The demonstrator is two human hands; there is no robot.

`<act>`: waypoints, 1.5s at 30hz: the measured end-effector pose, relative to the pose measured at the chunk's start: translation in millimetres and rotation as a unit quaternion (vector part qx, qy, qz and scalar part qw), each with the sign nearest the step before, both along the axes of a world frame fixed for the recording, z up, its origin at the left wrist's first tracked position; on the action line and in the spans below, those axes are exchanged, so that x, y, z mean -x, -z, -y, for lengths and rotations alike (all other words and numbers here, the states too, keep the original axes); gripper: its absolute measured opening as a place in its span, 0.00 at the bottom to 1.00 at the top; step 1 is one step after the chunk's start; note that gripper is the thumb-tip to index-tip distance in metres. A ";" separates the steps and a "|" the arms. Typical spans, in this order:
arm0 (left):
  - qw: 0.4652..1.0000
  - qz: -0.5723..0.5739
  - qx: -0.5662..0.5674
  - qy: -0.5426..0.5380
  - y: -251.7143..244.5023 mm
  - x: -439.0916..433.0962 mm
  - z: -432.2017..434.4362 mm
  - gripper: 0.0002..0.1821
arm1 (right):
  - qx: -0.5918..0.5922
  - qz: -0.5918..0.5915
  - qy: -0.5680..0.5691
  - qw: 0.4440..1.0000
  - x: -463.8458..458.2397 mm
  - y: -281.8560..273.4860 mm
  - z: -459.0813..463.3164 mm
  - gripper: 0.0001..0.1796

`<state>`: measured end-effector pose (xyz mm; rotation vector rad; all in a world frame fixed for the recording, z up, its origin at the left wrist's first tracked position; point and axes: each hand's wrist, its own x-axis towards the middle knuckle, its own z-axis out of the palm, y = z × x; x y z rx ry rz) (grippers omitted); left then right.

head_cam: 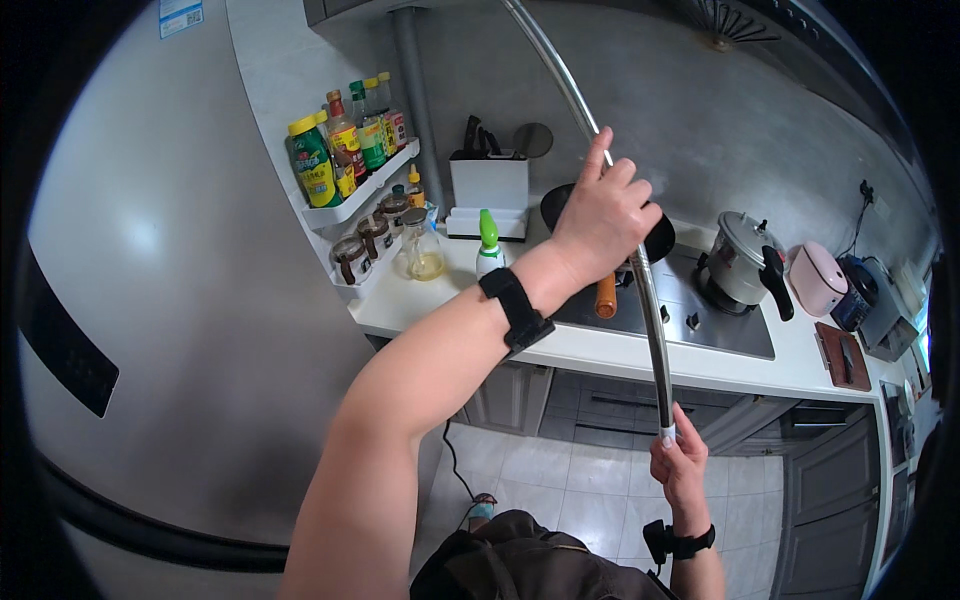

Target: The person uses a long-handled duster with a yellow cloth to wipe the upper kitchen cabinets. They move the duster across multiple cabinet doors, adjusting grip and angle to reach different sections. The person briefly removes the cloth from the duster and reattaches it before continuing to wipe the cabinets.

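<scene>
A long shiny metal pole (655, 345) runs from the top edge of the view down past the front of the counter. Its upper end is out of sight. My left hand (609, 210) is wrapped around the pole partway up, with the index finger pointing upward along it. Lower down, my right hand (679, 461) grips the pole by its white end piece. Behind my left hand, a dark wok (661, 241) rests on the gas hob (724, 339), partly hidden. A wooden handle (606, 298) sticks out below it toward me.
A pressure cooker (731, 259) stands on the right burner. Left of the hob are a green-topped spray bottle (489, 240), a glass oil jug (424, 255), a white knife holder (490, 184) and a bottle shelf (364, 187). The refrigerator (187, 315) borders my left. A knife lies on a cutting board (834, 356).
</scene>
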<state>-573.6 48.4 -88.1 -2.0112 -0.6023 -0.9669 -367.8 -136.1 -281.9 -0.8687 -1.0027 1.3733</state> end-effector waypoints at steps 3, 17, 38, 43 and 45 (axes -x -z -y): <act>1.000 0.004 -0.009 0.014 1.8 0.6 0.0 0.05 | 0.004 -0.014 0.019 1.000 1.9 5.5 5.6 0.30; 0.998 -0.025 -0.050 0.022 -71.3 60.6 -51.8 0.05 | -0.024 -0.060 0.020 0.998 76.0 -34.3 -67.2 0.29; 0.972 0.067 -0.162 -0.156 -306.2 192.0 -128.1 0.20 | -0.169 -0.125 -0.145 0.967 238.9 -265.5 -198.2 0.28; 0.967 0.047 -0.131 -0.211 -308.3 208.8 -138.8 0.21 | -0.158 -0.102 -0.163 0.969 251.8 -263.8 -213.5 0.29; 0.970 0.046 -0.158 -0.178 -298.3 209.1 -143.3 0.10 | -0.159 -0.087 -0.151 0.972 247.5 -256.8 -219.6 0.29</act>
